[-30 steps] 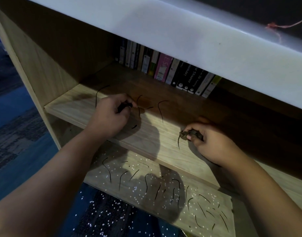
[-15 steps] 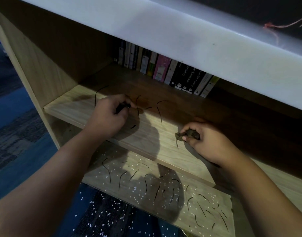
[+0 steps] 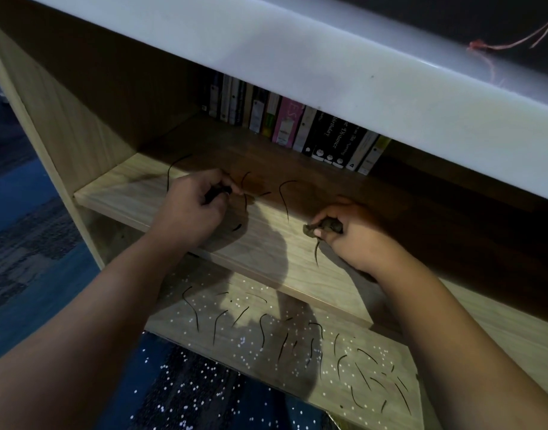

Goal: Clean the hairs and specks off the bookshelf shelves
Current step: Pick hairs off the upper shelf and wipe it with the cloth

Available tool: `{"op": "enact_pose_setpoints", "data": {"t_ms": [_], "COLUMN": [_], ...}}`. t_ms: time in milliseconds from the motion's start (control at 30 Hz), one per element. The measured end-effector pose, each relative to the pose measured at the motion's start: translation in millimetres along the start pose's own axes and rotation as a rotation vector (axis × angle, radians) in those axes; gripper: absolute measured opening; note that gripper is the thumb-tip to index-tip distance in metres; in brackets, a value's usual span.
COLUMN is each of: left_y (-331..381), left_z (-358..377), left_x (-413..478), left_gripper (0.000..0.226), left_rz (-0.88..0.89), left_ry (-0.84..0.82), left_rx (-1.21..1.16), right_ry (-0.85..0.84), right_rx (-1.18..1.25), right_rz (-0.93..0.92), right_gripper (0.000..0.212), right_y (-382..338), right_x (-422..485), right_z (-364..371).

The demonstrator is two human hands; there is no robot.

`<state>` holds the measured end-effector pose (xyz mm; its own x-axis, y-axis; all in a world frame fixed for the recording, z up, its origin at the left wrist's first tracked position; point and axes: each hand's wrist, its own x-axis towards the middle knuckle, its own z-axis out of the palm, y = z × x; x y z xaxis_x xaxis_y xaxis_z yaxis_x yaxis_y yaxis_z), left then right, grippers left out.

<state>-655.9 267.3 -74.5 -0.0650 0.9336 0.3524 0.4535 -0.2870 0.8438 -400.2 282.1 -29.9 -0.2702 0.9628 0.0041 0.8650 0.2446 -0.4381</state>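
Two hands are down on the middle shelf of this wooden bookshelf, both close to its front edge. The left hand sits centre-left in the frame with its fingers curled in, pinching a dark clump of hairs between thumb and fingertips. The right hand is over at centre-right, curled up the same way around its own brownish wad of hairs, and one strand dangles out of that onto the wood. So neither hand is open at all, each one has a bundle.

A few loose hairs lie on the board around them. There's a long curved hair in the gap between the hands, a short stubby hair just right of the left hand, and a long thin hair at the left hand's far side, running back into the shadow.

The bottom shelf, in the lower middle of the frame, is way messier. Loads of dark scattered hairs lie across it, with tiny white specks all over the wood. More white dots are sprinkled on the dark blue carpet in front of it at the bottom edge.

At the back of the middle shelf a row of books stands upright, spines out, with a pink one in the bunch. The white top of the unit cuts across the upper frame, and a bit of reddish string lies at the upper right.
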Motion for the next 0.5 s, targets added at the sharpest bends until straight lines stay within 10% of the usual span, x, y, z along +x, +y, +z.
{"op": "enact_pose_setpoints", "data": {"t_ms": [500], "left_y": [2], "left_z": [1], "left_x": [-1], "left_gripper": [0.039], "left_rz": [-0.021], "left_ry": [-0.010], "left_rx": [0.015], "right_ry": [-0.042], "right_rx": [0.021], "right_rz": [0.026], "right_gripper": [0.015], "right_y": [4], "right_x": [-10], "right_z": [3]}}
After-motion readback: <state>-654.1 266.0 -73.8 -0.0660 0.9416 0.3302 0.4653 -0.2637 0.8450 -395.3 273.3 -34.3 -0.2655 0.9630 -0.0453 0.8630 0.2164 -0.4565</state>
